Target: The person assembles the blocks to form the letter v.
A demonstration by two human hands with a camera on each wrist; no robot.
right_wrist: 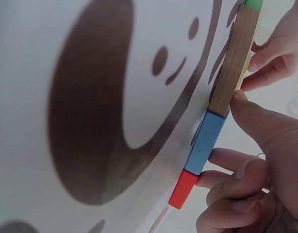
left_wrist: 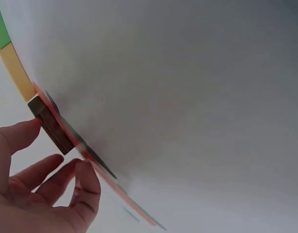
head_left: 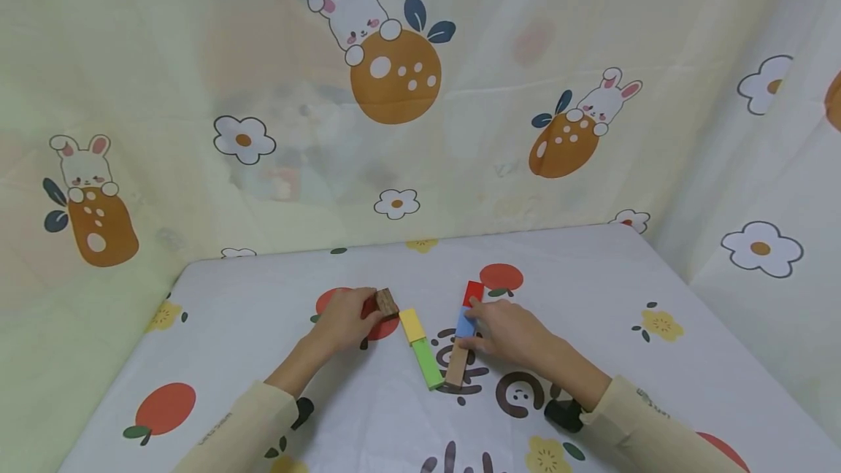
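Observation:
My left hand (head_left: 346, 317) is at a small dark brown block (head_left: 387, 303). In the left wrist view, its thumb touches one end of the dark brown block (left_wrist: 53, 127) and its bent fingers are at the other end. A yellow block (head_left: 412, 325) and a green block (head_left: 428, 365) lie end to end beside it. My right hand (head_left: 512, 334) rests along a second row: a red block (head_left: 473, 292), a blue block (head_left: 465, 322) and a light wood block (head_left: 456, 365). In the right wrist view, the thumb touches the wood block (right_wrist: 235, 60); fingers touch the side near the blue and red blocks.
The two rows form a V, meeting at the green and wood blocks' near ends. A white cloth (head_left: 230, 356) printed with fruit, flowers and lettering covers the table. Behind it hangs a cream curtain (head_left: 473, 166) with rabbit prints; another curtain side (head_left: 755, 181) stands at the right.

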